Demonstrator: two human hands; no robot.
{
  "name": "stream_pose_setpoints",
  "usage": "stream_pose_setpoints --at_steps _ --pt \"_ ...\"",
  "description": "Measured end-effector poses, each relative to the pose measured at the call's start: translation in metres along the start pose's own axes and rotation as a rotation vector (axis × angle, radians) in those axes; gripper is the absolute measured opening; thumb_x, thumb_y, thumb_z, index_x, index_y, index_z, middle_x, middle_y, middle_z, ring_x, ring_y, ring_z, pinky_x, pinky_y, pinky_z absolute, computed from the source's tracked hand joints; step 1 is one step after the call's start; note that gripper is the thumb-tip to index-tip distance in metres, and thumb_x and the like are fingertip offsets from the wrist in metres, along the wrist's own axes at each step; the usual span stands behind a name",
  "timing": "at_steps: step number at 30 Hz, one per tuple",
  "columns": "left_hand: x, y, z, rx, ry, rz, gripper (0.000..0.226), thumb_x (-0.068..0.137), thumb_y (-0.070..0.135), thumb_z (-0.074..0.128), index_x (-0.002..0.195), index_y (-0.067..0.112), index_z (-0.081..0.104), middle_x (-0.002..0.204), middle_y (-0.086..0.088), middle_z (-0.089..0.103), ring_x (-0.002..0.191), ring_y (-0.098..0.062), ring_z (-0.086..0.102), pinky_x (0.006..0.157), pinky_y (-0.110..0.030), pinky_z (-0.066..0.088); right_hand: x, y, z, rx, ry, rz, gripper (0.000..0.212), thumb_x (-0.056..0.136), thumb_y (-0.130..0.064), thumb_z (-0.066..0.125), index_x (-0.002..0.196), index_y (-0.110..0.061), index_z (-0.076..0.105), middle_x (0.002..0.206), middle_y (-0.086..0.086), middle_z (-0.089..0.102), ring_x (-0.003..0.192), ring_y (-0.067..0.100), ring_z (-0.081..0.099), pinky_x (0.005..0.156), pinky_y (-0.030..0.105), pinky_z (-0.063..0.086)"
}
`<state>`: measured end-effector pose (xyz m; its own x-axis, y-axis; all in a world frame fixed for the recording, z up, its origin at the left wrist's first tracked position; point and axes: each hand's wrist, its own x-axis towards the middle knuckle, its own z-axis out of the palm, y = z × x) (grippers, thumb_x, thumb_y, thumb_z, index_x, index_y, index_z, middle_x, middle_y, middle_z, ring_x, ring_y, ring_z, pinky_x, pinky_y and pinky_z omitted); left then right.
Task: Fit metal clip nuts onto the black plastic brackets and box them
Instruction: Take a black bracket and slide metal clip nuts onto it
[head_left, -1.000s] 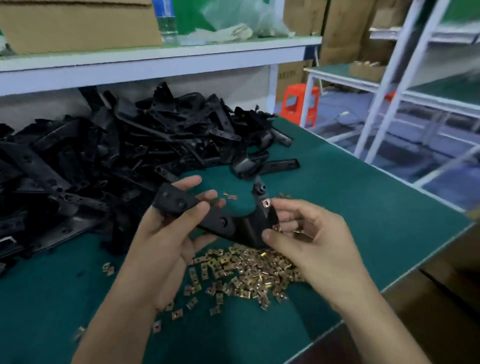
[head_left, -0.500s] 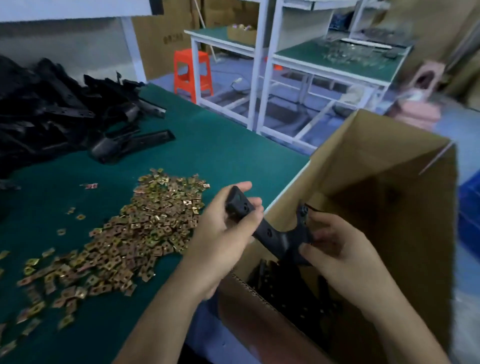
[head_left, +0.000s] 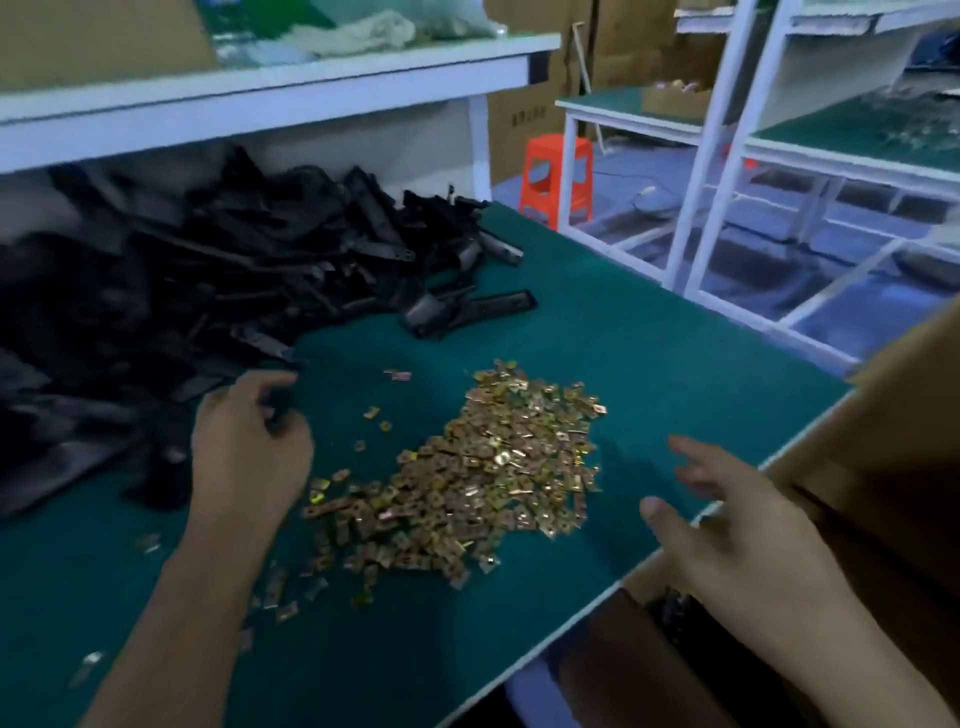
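The person seems to be starting a fresh cycle: the left hand (head_left: 244, 447) is reaching into the near edge of the heap of black plastic brackets (head_left: 182, 291), its fingers (head_left: 270, 382) curling over a dark piece with the thumb coming in below, though blur is making it impossible to tell whether they are actually gripping it. The right hand (head_left: 727, 525) is hovering empty above the front edge of the surface (head_left: 649, 338), fingers (head_left: 696, 452) spread and relaxed, between the clip nuts (head_left: 483, 467) and the cardboard box (head_left: 893, 415) standing just beside the surface on the right. Judging by this, the next move is calling for 1 bracket to be pulled free of the tangle while the right hand is picking a single nut from the pile. The brackets are looking matte, long and angular, interlocking loosely, so 1 may be dragging its neighbours along. The nuts are lying in a loose mound mid-surface, small, flat, squarish and shiny gold, likely fiddly to separate. The surface is wearing a green felt-like mat
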<state>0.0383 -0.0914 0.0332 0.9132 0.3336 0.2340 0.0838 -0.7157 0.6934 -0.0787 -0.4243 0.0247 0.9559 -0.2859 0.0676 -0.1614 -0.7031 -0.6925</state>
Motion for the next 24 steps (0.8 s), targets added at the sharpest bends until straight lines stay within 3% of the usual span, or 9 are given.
stream_pose_setpoints --at_steps 2,5,10,12,15,17,20,21,24 --pt "0.01 -0.04 -0.031 0.078 0.128 -0.131 0.03 0.095 0.007 0.057 0.125 0.014 0.061 0.1 -0.026 0.064 0.084 -0.037 0.06 0.072 -0.044 0.052 0.013 -0.033 0.029 0.018 -0.098 -0.127 0.059 0.084 -0.046 0.066 0.14 -0.039 0.049 0.121 -0.009 0.056 0.116 0.009 0.055 0.096 0.029 0.044" --pt "0.01 -0.085 -0.06 0.128 0.241 -0.279 0.039 0.093 0.012 0.065 0.131 0.01 0.055 0.127 -0.027 0.053 0.13 -0.037 0.036 0.102 -0.048 0.041 0.029 -0.08 0.077 -0.014 -0.276 -0.287 0.064 0.087 -0.053 0.063 0.145 -0.049 0.035 0.134 -0.017 0.041 0.127 0.01 0.045 0.099 0.029 0.04" --pt "0.01 -0.12 -0.064 0.084 -0.053 -0.398 0.07 0.091 0.051 0.069 0.149 0.03 0.037 0.151 -0.013 0.039 0.142 -0.031 0.029 0.098 -0.043 0.043 0.04 -0.152 0.159 -0.196 -0.611 -0.509 0.082 0.086 -0.063 0.063 0.154 -0.041 0.023 0.15 -0.006 0.029 0.141 0.02 0.031 0.113 0.037 0.033" --pt "0.012 -0.129 -0.055 0.078 -0.082 -0.36 0.075 0.089 0.057 0.068 0.151 0.032 0.034 0.144 -0.009 0.048 0.135 -0.032 0.041 0.096 -0.04 0.047 0.041 -0.172 0.189 -0.334 -0.685 -0.537 0.09 0.08 -0.071 0.064 0.154 -0.04 0.023 0.153 -0.001 0.027 0.143 0.025 0.027 0.115 0.044 0.032" --pt "0.016 -0.131 -0.041 -0.023 0.013 -0.371 0.067 0.093 0.049 0.068 0.148 0.03 0.036 0.111 0.004 0.06 0.09 -0.018 0.062 0.062 -0.02 0.048 0.04 -0.188 0.221 -0.47 -0.697 -0.569 0.089 0.072 -0.071 0.07 0.148 -0.037 0.037 0.142 0.0 0.037 0.137 0.028 0.03 0.114 0.049 0.03" --pt "0.019 -0.132 -0.038 -0.078 0.083 -0.382 0.055 0.097 0.04 0.066 0.145 0.025 0.042 0.087 0.018 0.047 0.062 -0.002 0.051 0.039 -0.008 0.036 0.041 -0.187 0.232 -0.415 -0.645 -0.585 0.071 0.074 -0.058 0.077 0.136 -0.033 0.053 0.124 -0.002 0.048 0.126 0.025 0.042 0.107 0.041 0.038" --pt "0.019 -0.134 -0.04 -0.175 0.178 -0.287 0.024 0.098 0.037 0.065 0.12 0.029 0.062 0.081 0.018 0.057 0.063 -0.003 0.058 0.045 -0.005 0.038 0.042 -0.179 0.235 -0.205 -0.573 -0.613 0.019 0.083 -0.03 0.078 0.101 -0.031 0.071 0.092 -0.015 0.057 0.095 0.008 0.06 0.069 0.01 0.038" --pt "0.018 -0.133 -0.042 -0.243 0.207 -0.247 0.011 0.097 0.039 0.066 0.104 0.031 0.065 0.076 0.013 0.062 0.066 -0.003 0.06 0.048 -0.007 0.04 0.042 -0.177 0.234 -0.183 -0.561 -0.621 0.012 0.084 -0.025 0.077 0.092 -0.032 0.071 0.086 -0.017 0.059 0.085 0.002 0.06 0.063 0.009 0.038" --pt "0.016 -0.127 -0.052 -0.656 0.249 -0.241 0.016 0.095 0.039 0.07 0.086 0.026 0.068 0.077 -0.002 0.064 0.07 -0.009 0.059 0.062 -0.023 0.049 0.042 -0.174 0.233 -0.148 -0.568 -0.605 0.019 0.087 -0.014 0.071 0.093 -0.031 0.068 0.084 -0.014 0.062 0.076 -0.002 0.058 0.061 0.011 0.041"
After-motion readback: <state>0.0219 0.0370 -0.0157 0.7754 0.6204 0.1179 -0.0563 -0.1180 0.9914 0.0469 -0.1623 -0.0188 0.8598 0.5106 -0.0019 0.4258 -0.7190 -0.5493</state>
